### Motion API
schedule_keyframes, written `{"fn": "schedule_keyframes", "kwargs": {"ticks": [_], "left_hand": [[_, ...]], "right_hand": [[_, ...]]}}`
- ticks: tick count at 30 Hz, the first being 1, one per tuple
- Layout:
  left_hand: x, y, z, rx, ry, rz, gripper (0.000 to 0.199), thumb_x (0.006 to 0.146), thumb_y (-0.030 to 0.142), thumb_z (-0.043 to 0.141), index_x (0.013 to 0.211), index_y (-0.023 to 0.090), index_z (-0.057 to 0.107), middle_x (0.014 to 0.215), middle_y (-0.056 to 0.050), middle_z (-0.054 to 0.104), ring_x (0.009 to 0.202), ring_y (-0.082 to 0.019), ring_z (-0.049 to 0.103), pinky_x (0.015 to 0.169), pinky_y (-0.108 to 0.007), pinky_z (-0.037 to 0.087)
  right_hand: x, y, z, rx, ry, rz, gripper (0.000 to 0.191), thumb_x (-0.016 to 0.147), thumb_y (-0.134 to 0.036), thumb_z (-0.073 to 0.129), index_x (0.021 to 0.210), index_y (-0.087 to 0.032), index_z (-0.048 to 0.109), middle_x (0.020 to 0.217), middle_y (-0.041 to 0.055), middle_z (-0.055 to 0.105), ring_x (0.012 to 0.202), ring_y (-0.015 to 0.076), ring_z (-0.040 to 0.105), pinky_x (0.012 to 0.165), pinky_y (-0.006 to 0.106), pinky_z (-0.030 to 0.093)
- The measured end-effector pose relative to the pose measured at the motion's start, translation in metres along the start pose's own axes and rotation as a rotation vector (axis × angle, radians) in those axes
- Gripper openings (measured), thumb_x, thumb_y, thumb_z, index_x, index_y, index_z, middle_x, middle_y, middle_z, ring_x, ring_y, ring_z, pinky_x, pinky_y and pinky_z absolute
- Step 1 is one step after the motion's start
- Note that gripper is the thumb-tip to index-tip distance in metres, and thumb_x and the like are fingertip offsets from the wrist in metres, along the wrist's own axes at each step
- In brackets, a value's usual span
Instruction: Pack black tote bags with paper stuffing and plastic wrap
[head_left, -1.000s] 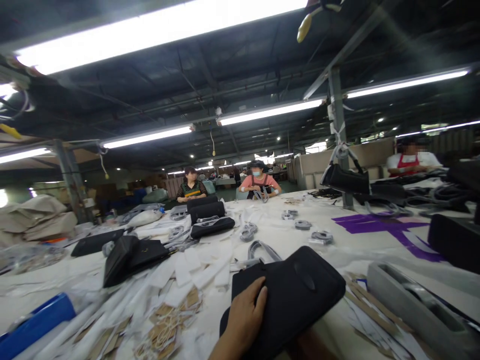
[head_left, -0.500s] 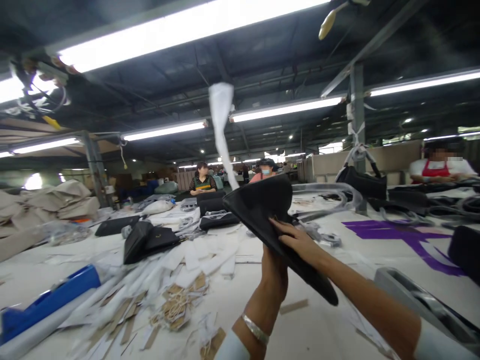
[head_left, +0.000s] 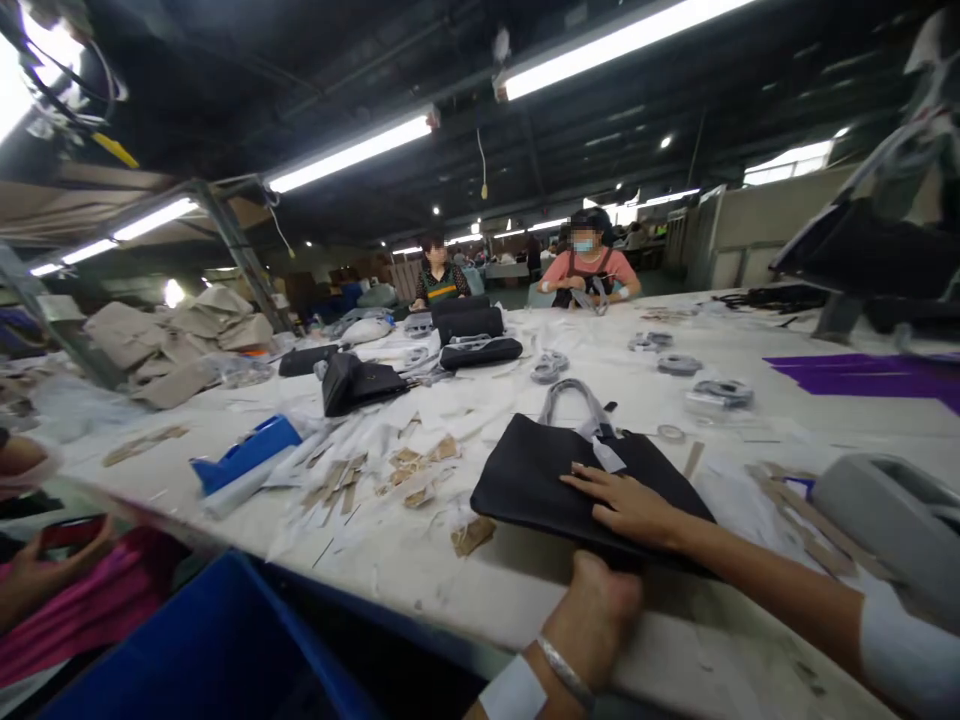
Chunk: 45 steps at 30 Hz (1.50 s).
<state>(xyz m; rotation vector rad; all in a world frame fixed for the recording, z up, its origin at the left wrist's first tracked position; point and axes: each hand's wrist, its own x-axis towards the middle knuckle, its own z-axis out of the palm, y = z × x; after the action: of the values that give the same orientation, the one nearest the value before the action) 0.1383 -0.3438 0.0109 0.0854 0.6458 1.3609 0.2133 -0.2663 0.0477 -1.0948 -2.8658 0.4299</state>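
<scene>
A black handbag (head_left: 540, 480) with wrapped grey handles and a small pale tag (head_left: 607, 455) lies tilted over the white table's near side. My right hand (head_left: 626, 505) rests on its upper face, fingers spread. Beneath the bag's near edge is my left hand (head_left: 600, 600), with a silver bracelet at the wrist; its fingers are hidden under the bag and partly blurred.
Paper scraps (head_left: 420, 465) and a blue tape dispenser (head_left: 247, 455) lie left; a grey dispenser (head_left: 885, 510) stands right. Several black bags (head_left: 469, 325) sit farther back. Below the edge is a blue bin (head_left: 217, 650). People sit across and at the left.
The bag has come down from a raised, upright tilt to near the table, its handles now showing. Both hands moved down with it. The white strip above it is gone, and the view has turned.
</scene>
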Motion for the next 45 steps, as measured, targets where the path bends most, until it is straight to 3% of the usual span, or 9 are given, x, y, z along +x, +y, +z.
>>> {"fn": "schedule_keyframes", "kwargs": {"ticks": [4,7,9,13,17,24,29,37,45], "left_hand": [[-0.036,0.002,-0.027,-0.09,0.009,-0.211,0.032,0.089,0.028,0.049,0.105,0.008,0.068,0.114,-0.017,0.066,0.103,-0.022,0.065,0.09,-0.029,0.051],[-0.078,0.026,-0.055,0.263,-0.064,-0.342,0.036,0.085,0.036,0.057,0.095,0.003,0.069,0.094,-0.018,0.069,0.082,-0.021,0.07,0.073,-0.027,0.053],[-0.101,0.057,-0.069,0.615,-0.041,-0.191,0.04,0.082,0.045,0.065,0.085,0.005,0.068,0.071,-0.011,0.067,0.058,-0.018,0.065,0.055,-0.026,0.05],[-0.109,0.129,-0.09,0.814,0.448,0.516,0.037,0.077,0.047,0.074,0.086,0.012,0.067,0.075,-0.006,0.067,0.067,-0.014,0.063,0.057,-0.019,0.048],[-0.073,0.164,-0.101,0.577,0.534,0.527,0.035,0.08,0.039,0.074,0.104,0.014,0.065,0.115,-0.015,0.066,0.096,-0.02,0.067,0.078,-0.027,0.055],[-0.022,0.166,-0.092,0.438,0.49,0.46,0.021,0.089,0.027,0.065,0.103,0.012,0.065,0.102,-0.013,0.072,0.078,-0.016,0.07,0.071,-0.023,0.054],[-0.019,0.18,-0.092,0.124,0.522,0.558,0.016,0.097,0.02,0.049,0.103,0.011,0.061,0.103,-0.013,0.07,0.083,-0.017,0.07,0.079,-0.029,0.057],[-0.023,0.221,-0.101,0.029,0.569,0.709,0.012,0.096,0.013,0.049,0.104,0.017,0.057,0.096,-0.007,0.067,0.088,-0.012,0.068,0.087,-0.025,0.055],[-0.033,0.185,-0.107,0.181,0.402,0.55,0.017,0.083,0.016,0.07,0.091,0.019,0.056,0.098,-0.005,0.066,0.081,-0.014,0.066,0.08,-0.03,0.058]], "right_hand": [[-0.006,0.005,0.027,-0.107,0.118,-0.048,0.056,0.09,-0.028,0.038,0.146,-0.027,0.042,0.154,0.007,0.034,0.14,0.0266,0.035,0.104,0.049,0.04],[-0.01,0.007,0.042,-0.187,0.264,-0.111,0.053,0.093,-0.031,0.038,0.147,-0.026,0.041,0.153,0.0082,0.036,0.138,0.0276,0.038,0.099,0.048,0.043],[-0.012,0.008,0.051,-0.229,0.362,-0.149,0.052,0.095,-0.033,0.039,0.146,-0.025,0.041,0.153,0.0096,0.036,0.137,0.0291,0.039,0.098,0.048,0.043],[-0.014,0.008,0.06,-0.276,0.455,-0.181,0.051,0.096,-0.034,0.04,0.146,-0.022,0.042,0.153,0.0122,0.036,0.136,0.0312,0.039,0.096,0.048,0.042],[-0.015,0.009,0.061,-0.286,0.48,-0.199,0.051,0.097,-0.034,0.039,0.146,-0.021,0.042,0.152,0.0124,0.037,0.137,0.0297,0.039,0.097,0.047,0.042],[-0.013,0.011,0.064,-0.289,0.516,-0.217,0.052,0.096,-0.037,0.041,0.145,-0.02,0.043,0.152,0.0122,0.038,0.136,0.0295,0.04,0.098,0.046,0.042],[-0.012,0.014,0.068,-0.268,0.563,-0.234,0.052,0.095,-0.038,0.042,0.144,-0.021,0.044,0.151,0.0112,0.04,0.131,0.0306,0.046,0.097,0.046,0.043],[-0.011,0.018,0.072,-0.288,0.58,-0.236,0.058,0.094,-0.046,0.044,0.147,-0.023,0.04,0.152,0.0085,0.04,0.129,0.0309,0.049,0.098,0.045,0.043],[-0.012,0.019,0.073,-0.291,0.557,-0.228,0.058,0.094,-0.047,0.042,0.147,-0.024,0.039,0.153,0.007,0.038,0.132,0.0295,0.046,0.098,0.045,0.044]]}}
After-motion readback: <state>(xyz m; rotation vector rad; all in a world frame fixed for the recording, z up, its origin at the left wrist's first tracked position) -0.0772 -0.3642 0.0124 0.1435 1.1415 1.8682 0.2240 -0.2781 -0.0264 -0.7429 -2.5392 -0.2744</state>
